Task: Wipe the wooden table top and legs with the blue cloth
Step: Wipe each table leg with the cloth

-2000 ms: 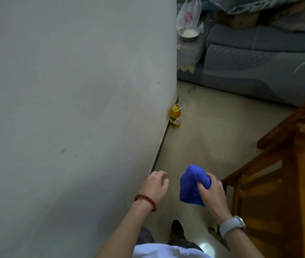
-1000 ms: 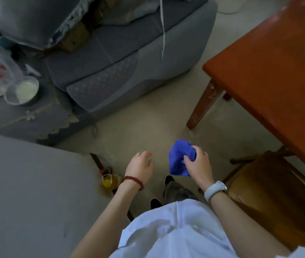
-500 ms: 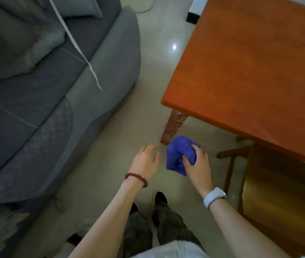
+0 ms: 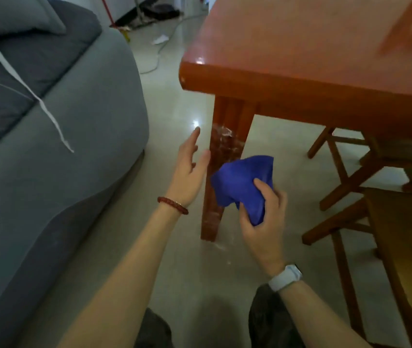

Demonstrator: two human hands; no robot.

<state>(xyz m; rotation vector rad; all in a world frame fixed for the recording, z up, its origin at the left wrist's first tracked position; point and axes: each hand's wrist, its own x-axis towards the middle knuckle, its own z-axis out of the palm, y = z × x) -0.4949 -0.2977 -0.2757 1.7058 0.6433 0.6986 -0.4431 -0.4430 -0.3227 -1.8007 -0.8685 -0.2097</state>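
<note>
Nearest to me, my dark trousers (image 4: 272,320) fill the bottom of the view, with both bare forearms reaching out over the pale glossy floor (image 4: 174,259). My right hand (image 4: 262,222), with a white watch (image 4: 285,277) on its wrist, has thumb and fingers curled round the crumpled blue cloth (image 4: 244,182), which hangs in the air in front of the lower half of the reddish wooden table leg (image 4: 221,156); I cannot tell whether the cloth touches the wood. My left hand (image 4: 190,172), with a dark red bead bracelet (image 4: 172,205) on its wrist, is spread with fingers straight, holding nothing, just left of that leg. The leg shows whitish scuffed patches. To my right sits a brown wooden chair (image 4: 401,234), partly tucked beneath the table. To my left runs a grey upholstered sofa (image 4: 61,146) with a white cord (image 4: 49,116) trailing over it. Above the leg spreads the glossy red-brown wooden table top (image 4: 313,46). Farther back, a pale cable (image 4: 159,54) lies on the floor.
</note>
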